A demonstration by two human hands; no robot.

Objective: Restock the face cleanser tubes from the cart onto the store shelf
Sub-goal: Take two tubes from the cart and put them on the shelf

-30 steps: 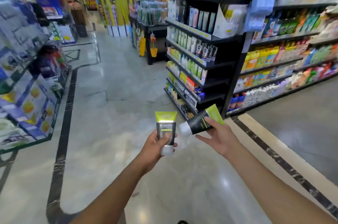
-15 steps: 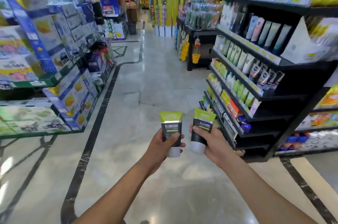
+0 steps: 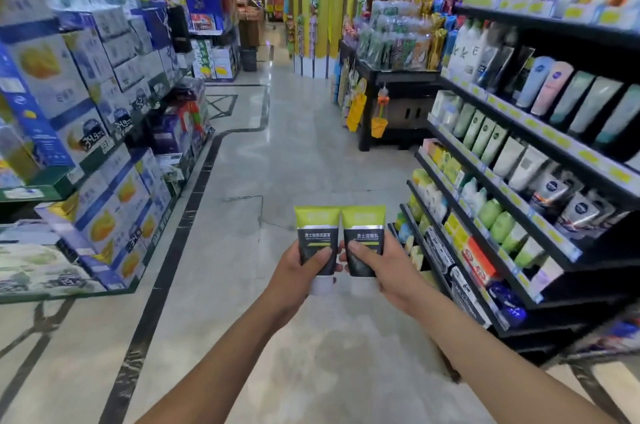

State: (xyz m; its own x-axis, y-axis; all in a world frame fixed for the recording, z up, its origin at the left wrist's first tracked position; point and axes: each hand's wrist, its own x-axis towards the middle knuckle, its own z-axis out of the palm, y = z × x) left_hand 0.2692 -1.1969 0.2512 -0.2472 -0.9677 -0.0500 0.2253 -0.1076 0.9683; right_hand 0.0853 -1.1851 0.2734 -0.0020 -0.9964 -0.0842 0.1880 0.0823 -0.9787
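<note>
Both tubes have closed up since half a second ago: then they stood a little apart with the right one leaning, and now they are upright and touching along their long edges, near the middle of the view

Left hand [image 3: 294, 271] grips the left dark grey plastic cleanser tube with a lime-green crimped top [image 3: 317, 236] round its lower body, thumb laid across the front and fingers curled behind; the white cap points down and shows just below the thumb. Right hand [image 3: 389, 271] grips the matching right tube [image 3: 363, 236] in the same way, thumb across the front, cap down and partly hidden by the palm. The two thumbs nearly meet between the tubes, and the green tops stand level, clear above both hands

Just right of the right hand runs the black metal store shelf with yellow price strips [image 3: 602, 266], its tiers slanting away to the far right and filled with rows of pale, green and white tubes and bottles; a dark gap shows at the near end of the middle tier. The pale polished stone floor [image 3: 304, 153] of the aisle lies wide between this shelf and the stacked blue-and-white cartons [image 3: 69, 84] on the left, with free room ahead of and under the forearms
</note>
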